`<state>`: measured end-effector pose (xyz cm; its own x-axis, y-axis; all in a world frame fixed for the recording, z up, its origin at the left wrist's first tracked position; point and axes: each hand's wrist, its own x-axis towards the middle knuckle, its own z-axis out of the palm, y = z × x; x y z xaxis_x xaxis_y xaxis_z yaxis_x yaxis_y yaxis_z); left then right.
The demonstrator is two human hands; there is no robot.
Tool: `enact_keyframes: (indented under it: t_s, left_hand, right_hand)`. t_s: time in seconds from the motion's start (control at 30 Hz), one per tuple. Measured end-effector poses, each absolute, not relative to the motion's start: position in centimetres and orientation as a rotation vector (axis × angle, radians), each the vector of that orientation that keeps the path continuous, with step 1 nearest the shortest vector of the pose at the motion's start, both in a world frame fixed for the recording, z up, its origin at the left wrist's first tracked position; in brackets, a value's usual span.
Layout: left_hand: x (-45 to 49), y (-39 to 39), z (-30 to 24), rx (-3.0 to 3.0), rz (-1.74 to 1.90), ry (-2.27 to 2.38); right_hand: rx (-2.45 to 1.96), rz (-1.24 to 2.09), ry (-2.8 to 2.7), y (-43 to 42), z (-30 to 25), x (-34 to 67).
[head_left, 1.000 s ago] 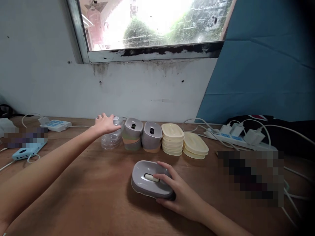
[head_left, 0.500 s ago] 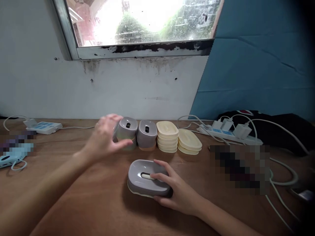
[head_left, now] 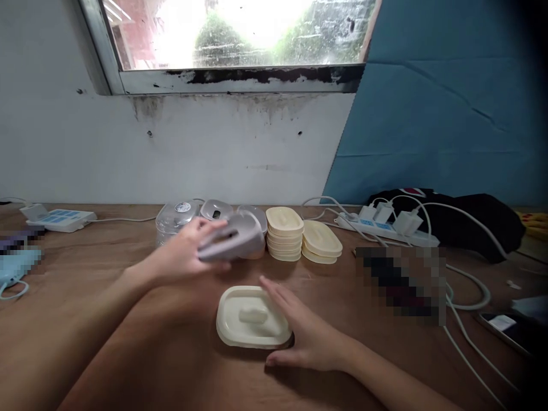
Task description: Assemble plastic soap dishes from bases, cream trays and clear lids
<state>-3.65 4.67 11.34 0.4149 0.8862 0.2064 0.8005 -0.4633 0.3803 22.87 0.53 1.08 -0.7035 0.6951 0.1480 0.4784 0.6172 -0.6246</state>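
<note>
My left hand [head_left: 188, 254] grips a grey oval lid [head_left: 233, 240] and holds it tilted in the air above the wooden table [head_left: 128, 354]. Below it a cream oval tray [head_left: 252, 317] lies on the table, uncovered. My right hand [head_left: 299, 334] lies flat against the tray's right side, fingers stretched out. Behind, along the wall, stand clear plastic lids [head_left: 175, 220], stacked grey lids [head_left: 216, 210] and two piles of cream trays [head_left: 283, 234], [head_left: 321, 242].
A white power strip [head_left: 60, 218] lies at the far left, another with chargers [head_left: 385, 225] at the right with cables trailing. Dark cloth [head_left: 466, 220] is bunched at the back right. A phone [head_left: 505, 325] lies near the right edge.
My left hand came back from the clear lids and took the grey lid off the cream tray, lifting it up and left. My right hand slid from the lid to the tray's side.
</note>
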Motion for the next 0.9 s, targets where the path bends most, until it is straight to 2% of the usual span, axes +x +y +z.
enact_keyframes:
  t_s: [0.07,0.17,0.43,0.6,0.77,0.9]
  left_hand:
    - [-4.1,5.7,13.5,2.389,0.743,1.864]
    - [-2.6,7.9,15.6,2.401,0.644,2.162]
    - [6.5,13.0,14.2,2.411,0.153,2.232]
    - [7.7,13.3,13.0,2.425,0.024,2.185]
    - [7.7,12.7,12.7,2.501,0.025,2.121]
    - [7.5,12.5,12.6,2.572,0.079,2.11]
  right_hand:
    - [-0.936,0.766,-2.556,0.4,1.6,22.7]
    - [-0.953,0.718,-2.541,0.1,2.0,22.6]
    - [-1.028,0.62,-2.488,0.0,1.9,22.3]
    - [-1.055,0.574,-2.267,0.0,1.8,22.7]
    - [-1.117,0.205,-1.914,1.2,2.3,23.5]
    - [-1.306,-0.086,-1.617,4.7,4.8,25.1]
